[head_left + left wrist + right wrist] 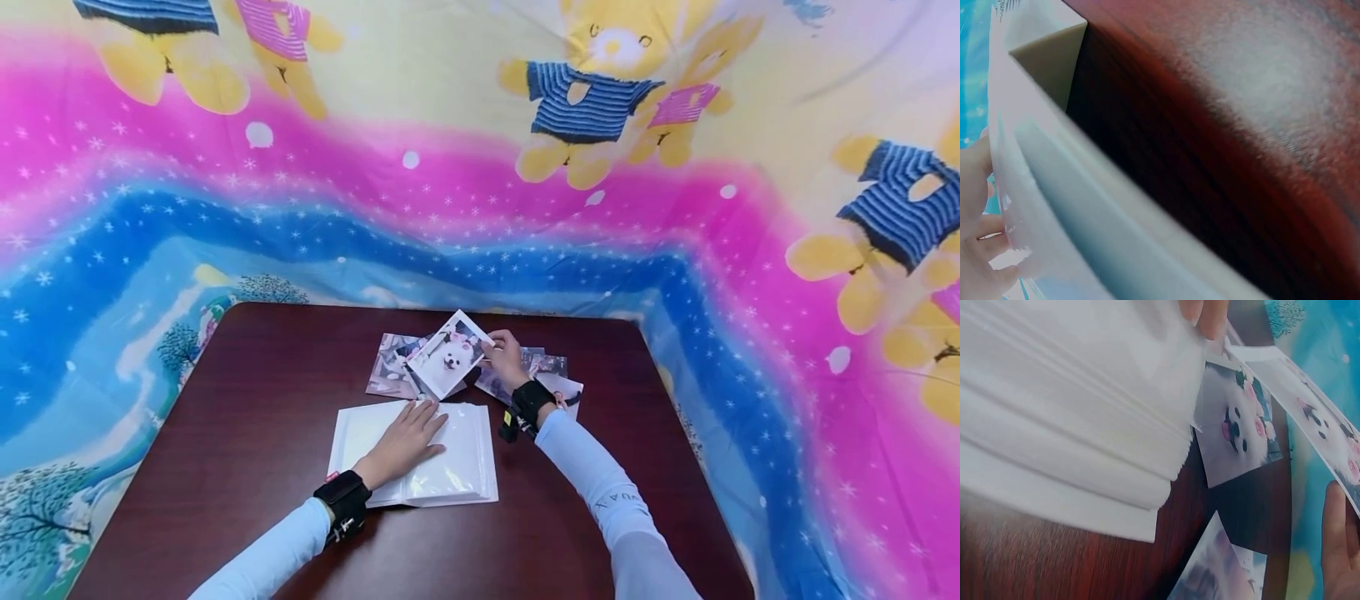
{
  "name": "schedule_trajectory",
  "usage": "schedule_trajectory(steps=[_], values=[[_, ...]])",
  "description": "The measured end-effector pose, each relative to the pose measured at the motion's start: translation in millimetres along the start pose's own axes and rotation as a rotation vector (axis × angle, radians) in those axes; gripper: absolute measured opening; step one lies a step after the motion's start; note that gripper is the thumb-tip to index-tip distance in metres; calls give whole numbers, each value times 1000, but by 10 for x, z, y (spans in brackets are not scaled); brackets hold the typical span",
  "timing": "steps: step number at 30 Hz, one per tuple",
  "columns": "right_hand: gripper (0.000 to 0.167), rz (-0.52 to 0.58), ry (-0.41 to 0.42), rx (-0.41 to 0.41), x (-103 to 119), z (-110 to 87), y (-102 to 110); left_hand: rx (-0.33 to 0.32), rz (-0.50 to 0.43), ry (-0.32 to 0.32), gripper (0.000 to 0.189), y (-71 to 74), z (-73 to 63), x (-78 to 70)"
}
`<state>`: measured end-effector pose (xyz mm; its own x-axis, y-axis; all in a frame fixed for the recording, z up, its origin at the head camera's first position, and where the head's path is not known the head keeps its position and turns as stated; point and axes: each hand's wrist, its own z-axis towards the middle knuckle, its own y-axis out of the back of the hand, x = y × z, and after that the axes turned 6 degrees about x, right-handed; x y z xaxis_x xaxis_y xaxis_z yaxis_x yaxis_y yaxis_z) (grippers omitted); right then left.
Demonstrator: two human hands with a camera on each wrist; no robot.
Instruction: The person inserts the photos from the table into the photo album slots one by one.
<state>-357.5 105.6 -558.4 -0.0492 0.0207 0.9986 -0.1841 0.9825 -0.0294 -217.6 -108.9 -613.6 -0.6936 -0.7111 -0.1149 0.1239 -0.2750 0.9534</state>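
A white photo album (463, 467) with clear plastic sleeves lies spread on the table. My left hand (401, 446) rests flat on its page, fingers extended toward the top edge. In my right hand (507, 360) I pinch a white-bordered photo (450, 357) of a fluffy white dog with pink flowers, by its right edge. The photo is tilted above the album's far edge. In the right wrist view, a second dog photo (1235, 422) lies on the table behind the album's page stack (1072, 406), and my right hand (1340, 550) is partly cut off.
Loose photos lie beyond the album, some on the left (386, 377) and several on the right, with one white-edged print (567, 390) under my right wrist. The dark wooden table (225, 450) meets a printed cloth backdrop (465, 200) at its far edge.
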Motion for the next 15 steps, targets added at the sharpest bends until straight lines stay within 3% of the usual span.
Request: schedule_trajectory(steps=[5,15], values=[[18,14,8,-23,-61,57,-53,-20,19,4,53,-48,-2,-5],[18,-87,-50,13,-126,58,-1,-7,-1,49,53,-75,-16,-7]])
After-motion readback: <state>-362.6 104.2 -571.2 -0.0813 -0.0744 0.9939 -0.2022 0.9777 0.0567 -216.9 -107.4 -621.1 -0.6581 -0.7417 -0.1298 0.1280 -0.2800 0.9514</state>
